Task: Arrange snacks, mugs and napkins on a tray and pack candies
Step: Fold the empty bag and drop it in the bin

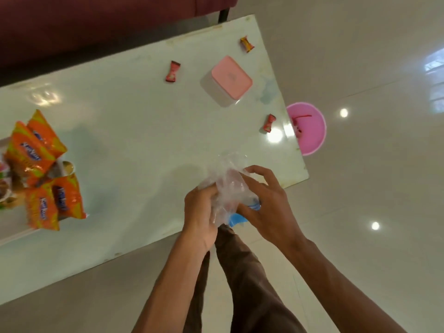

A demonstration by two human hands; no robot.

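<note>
Holding the clear plastic bag [228,181] over the bench's [120,131] near edge, both hands gripped it: the left hand [200,217] with fingers curled round one side, the right hand [266,203] pinching the other. Three candies [172,71] lay scattered toward the far right corner. Judged risk: the crumpled mouth may collapse, so a candy could miss and fall off the edge.

three candies [172,71] lie around the lidded box [227,81], snack packets [36,150] far left on the table [134,131].
</note>
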